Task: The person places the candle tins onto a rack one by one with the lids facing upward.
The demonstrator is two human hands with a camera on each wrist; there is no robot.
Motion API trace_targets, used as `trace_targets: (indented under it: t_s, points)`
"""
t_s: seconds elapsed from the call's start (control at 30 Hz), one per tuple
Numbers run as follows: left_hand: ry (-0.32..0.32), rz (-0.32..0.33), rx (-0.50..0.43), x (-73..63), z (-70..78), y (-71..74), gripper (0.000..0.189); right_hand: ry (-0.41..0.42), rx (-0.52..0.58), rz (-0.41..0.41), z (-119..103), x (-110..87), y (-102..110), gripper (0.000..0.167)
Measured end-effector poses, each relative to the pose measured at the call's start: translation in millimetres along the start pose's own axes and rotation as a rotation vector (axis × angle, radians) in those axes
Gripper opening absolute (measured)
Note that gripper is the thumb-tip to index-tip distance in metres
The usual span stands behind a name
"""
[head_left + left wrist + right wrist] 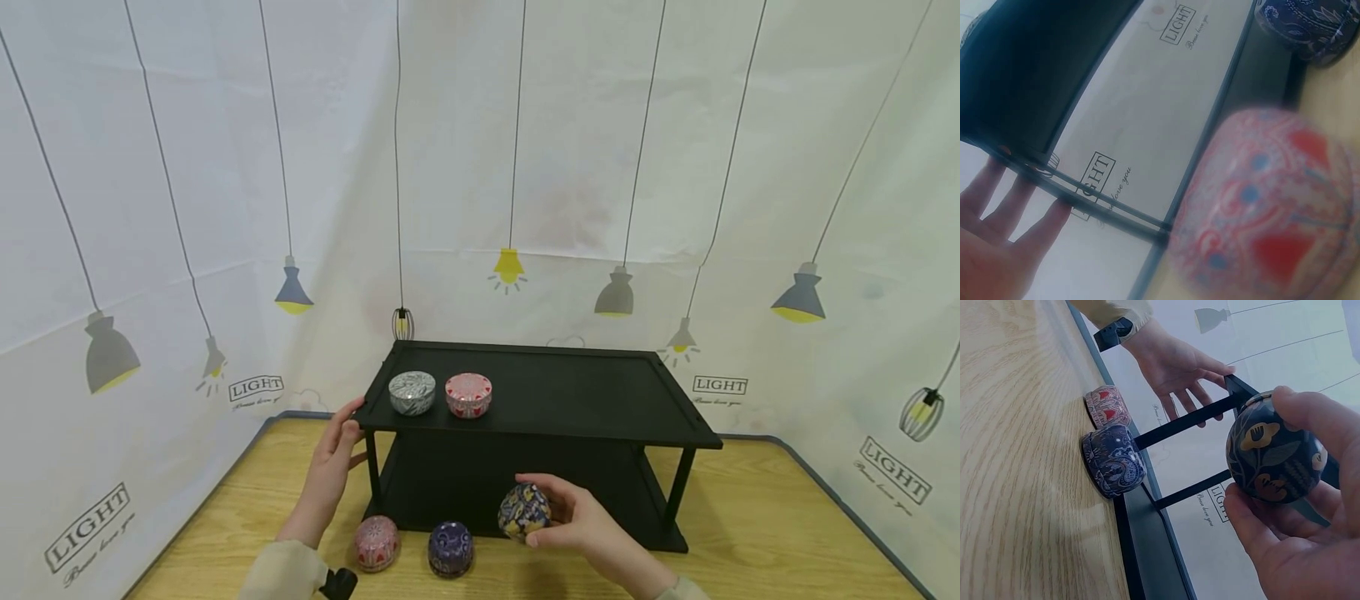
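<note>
The right hand (577,517) pinches a dark floral tin (523,512) between thumb and fingers, raised off the wooden table (765,517) at the black shelf's (585,392) six o'clock; a navy tin (451,550) and a pink tin (377,543) stand toward its nine o'clock. The left hand (335,450), fingers spread wide, touches the shelf's edge at nine o'clock, near a grey marbled tin (412,393) and a pink-lidded tin (468,396) on top.

cream sleeves (281,572), black wrist strap (1114,334)
</note>
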State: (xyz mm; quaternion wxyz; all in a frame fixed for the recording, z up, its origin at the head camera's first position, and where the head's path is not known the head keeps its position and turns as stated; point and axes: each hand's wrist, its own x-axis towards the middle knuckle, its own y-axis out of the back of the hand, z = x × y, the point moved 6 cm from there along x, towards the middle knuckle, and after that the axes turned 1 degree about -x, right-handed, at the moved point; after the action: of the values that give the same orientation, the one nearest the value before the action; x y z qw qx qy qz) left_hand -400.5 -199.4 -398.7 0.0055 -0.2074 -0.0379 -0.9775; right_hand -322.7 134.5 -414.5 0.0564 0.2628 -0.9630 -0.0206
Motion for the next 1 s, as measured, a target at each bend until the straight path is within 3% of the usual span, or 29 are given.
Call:
trace_targets:
  t_s: [1.0]
  points:
    - [-0.010,-0.007,-0.017,-0.3,0.0,-0.6,0.045,0.020,-0.018,0.030,-12.0,-1.4,2.5,0.062]
